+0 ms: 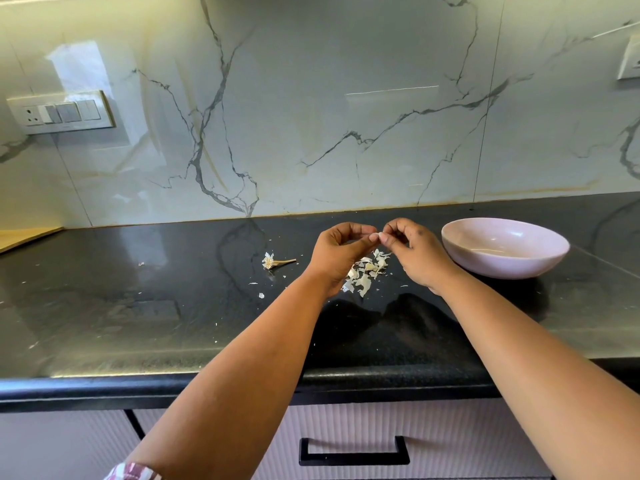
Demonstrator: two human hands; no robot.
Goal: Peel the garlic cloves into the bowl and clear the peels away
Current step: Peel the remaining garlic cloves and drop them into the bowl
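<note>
Brightness: even, daylight-like, slightly soft throughout.
Glare: pale window reflection on the marble backsplash (311,109) at 10 o'clock; bright strip along the black countertop (145,323) front edge, 8 o'clock.
Shadows: dark forearm shadows on the countertop at centre.
Distortion: wide-angle bowing at the edges; counter line curves.
Focus: fine detail smeared.

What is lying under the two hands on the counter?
Under the left hand and right hand, a pile of garlic peels lies on the black counter. The left wrist covers the pile's left edge, so anything there is hidden.
</note>
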